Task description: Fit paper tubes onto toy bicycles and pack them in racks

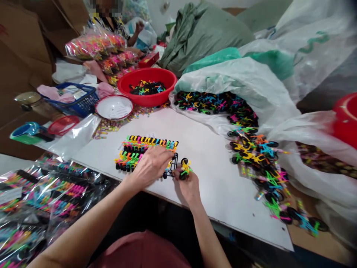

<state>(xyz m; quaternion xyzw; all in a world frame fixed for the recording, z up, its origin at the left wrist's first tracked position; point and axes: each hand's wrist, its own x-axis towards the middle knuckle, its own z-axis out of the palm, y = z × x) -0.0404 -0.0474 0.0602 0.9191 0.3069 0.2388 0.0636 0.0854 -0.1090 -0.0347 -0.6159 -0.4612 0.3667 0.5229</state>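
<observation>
Rows of small colourful toy bicycles (129, 158) with black wheels stand packed side by side on the white tabletop, in a black plastic rack (175, 163) whose bare end shows at the right. My left hand (152, 163) reaches over the near row, its fingers bent and closed at a yellow toy bicycle near the rack's right end; the hand hides part of the row. Just right of the rack, my right hand (189, 186) pinches a yellow and green toy bicycle (185, 169) by its lower part, with the wheels toward the rack.
Loose toy bicycles (251, 152) spill from a large white sack (262, 82) on the right. Behind are a red basin (167, 95), a white bowl (106, 113) and a blue basket (86, 98). Bagged toys (52, 193) lie at left. Another person (122, 29) sits at the back.
</observation>
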